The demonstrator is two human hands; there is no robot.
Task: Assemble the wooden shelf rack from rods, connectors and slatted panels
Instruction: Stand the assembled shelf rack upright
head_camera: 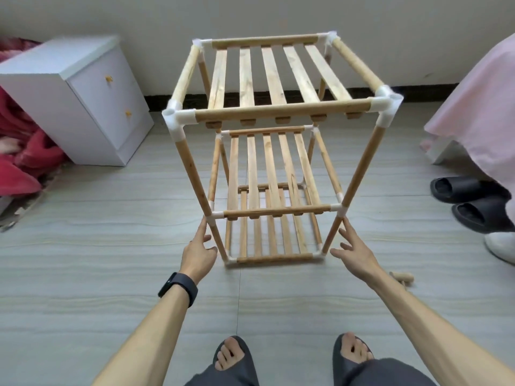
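Fingers (201,230) of the left hand (198,253) are reaching out straight and slightly spread, gripping nothing. The index tip is lying against the front left leg of the rack (278,110), just under the middle shelf's white connector (211,214). Over on the other side the right hand (355,253) is doing much the same: fingers loose and apart, index tip pointing up along the front right leg, touching it or just beside it, I cannot tell which.

From the head view, the rack is standing upright on the floor (111,274) right in front of the person. All three tiers are sitting in place between rods: the top panel (271,76), the middle panel (269,165) and the bottom panel (257,240).

A black watch (178,288) is wrapping the left wrist. A loose wooden peg (402,277) is lying on the floor just right of the right forearm. A white cabinet (83,101) is standing back left with a red blanket (25,151) bunching beside it. A pink bedsheet (479,107) is hanging at the right, black slippers (459,190) sitting below it.
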